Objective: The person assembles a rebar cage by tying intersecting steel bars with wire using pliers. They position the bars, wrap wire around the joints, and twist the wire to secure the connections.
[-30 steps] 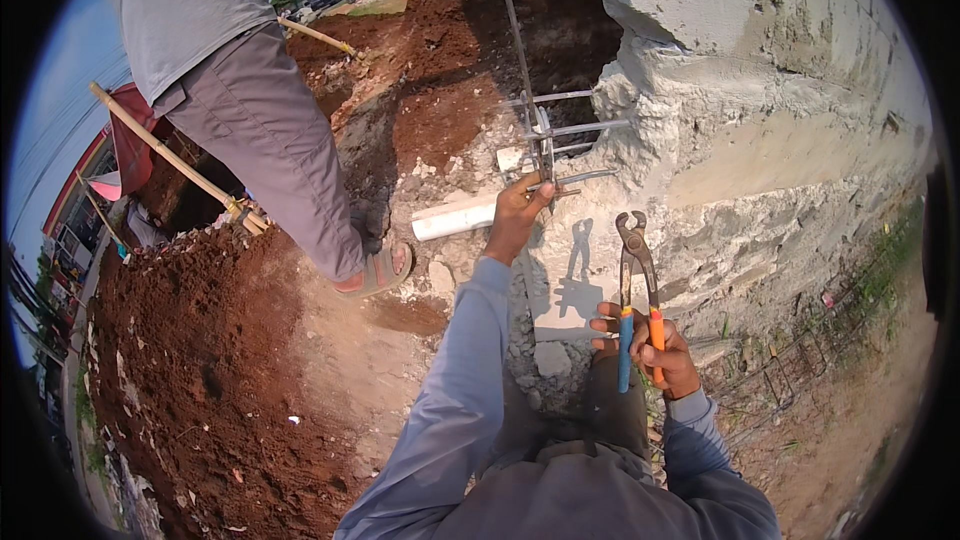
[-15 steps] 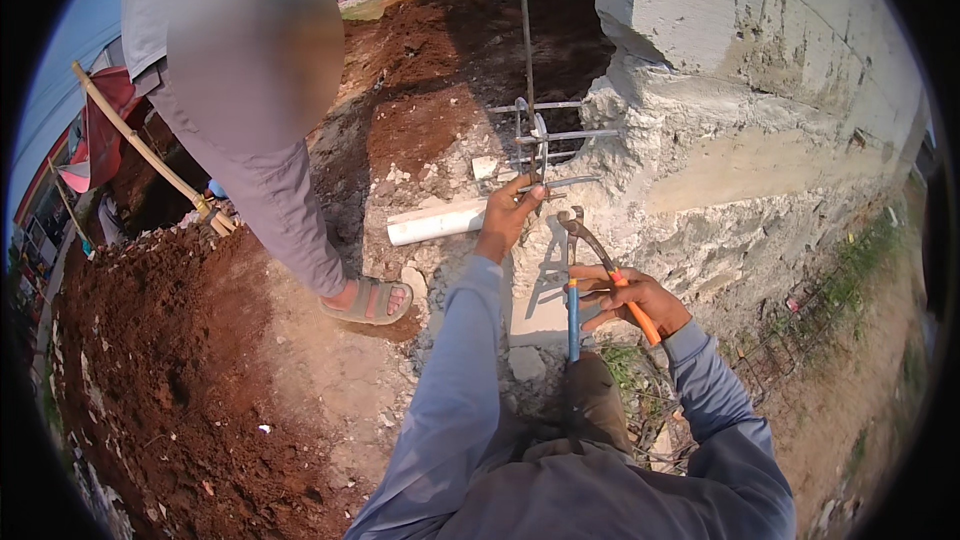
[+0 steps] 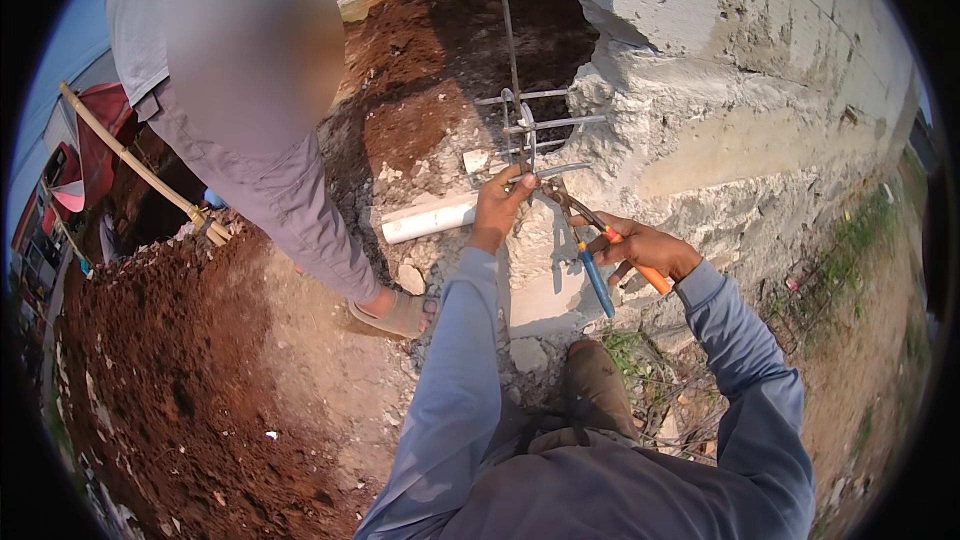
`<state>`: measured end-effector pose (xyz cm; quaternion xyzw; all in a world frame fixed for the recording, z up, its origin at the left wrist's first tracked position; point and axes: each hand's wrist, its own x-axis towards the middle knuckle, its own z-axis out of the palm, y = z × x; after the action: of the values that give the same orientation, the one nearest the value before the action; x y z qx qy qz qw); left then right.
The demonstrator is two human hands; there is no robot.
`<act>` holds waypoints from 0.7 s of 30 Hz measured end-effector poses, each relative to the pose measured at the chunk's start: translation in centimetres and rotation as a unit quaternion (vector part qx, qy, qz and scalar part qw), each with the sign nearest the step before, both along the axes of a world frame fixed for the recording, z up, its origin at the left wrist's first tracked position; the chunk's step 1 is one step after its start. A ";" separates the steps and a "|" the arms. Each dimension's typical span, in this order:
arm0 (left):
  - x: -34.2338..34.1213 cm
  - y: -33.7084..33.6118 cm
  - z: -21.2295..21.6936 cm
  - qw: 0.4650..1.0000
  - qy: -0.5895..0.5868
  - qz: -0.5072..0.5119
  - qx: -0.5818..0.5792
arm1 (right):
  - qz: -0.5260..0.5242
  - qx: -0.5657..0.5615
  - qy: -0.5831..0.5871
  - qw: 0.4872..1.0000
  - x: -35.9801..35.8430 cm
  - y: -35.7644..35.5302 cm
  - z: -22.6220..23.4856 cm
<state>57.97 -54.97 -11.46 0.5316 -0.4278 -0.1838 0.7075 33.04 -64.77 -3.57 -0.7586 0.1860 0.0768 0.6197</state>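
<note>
My right hand (image 3: 655,248) grips a pair of pincers (image 3: 597,282) with one orange handle and one blue handle. Their jaws point up and left, close to the fingers of my left hand (image 3: 500,208). Those left fingers are pinched at the lower end of the steel bars; whether they hold a bar or tie wire is hard to make out. A long thin rod (image 3: 508,35) rises from there. Beside it, bent steel loops (image 3: 529,128) meet horizontal reinforcing bars (image 3: 578,122) sticking out of the broken concrete (image 3: 620,155).
A white plastic pipe (image 3: 425,221) lies left of my left hand. Another person's sandalled foot (image 3: 402,314) stands near my left forearm. Red soil (image 3: 190,370) slopes away at left, and a rough block wall (image 3: 780,90) rises at right. Rubble and twigs (image 3: 670,405) lie by my leg.
The pincers' jaws have moved up and left to my left fingers, and the handles have tilted. My right hand has risen. The other person's leg has shifted right, toward my left arm.
</note>
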 end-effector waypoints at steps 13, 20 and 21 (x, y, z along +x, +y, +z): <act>0.3 0.0 0.1 0.999 0.007 -0.037 -0.031 | 0.081 -0.198 -0.017 0.977 1.7 -1.2 0.8; 0.0 -0.1 0.0 0.999 0.008 -0.020 -0.030 | 0.036 -0.204 -0.048 0.977 0.8 -0.8 0.2; 0.1 -0.2 -0.2 0.999 0.005 -0.020 -0.029 | 0.029 -0.205 -0.052 0.977 0.7 -0.1 0.8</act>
<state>58.04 -55.12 -11.64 0.5012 -0.4400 -0.1883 0.7210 33.70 -64.89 -2.76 -0.8776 0.1434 0.0159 0.4573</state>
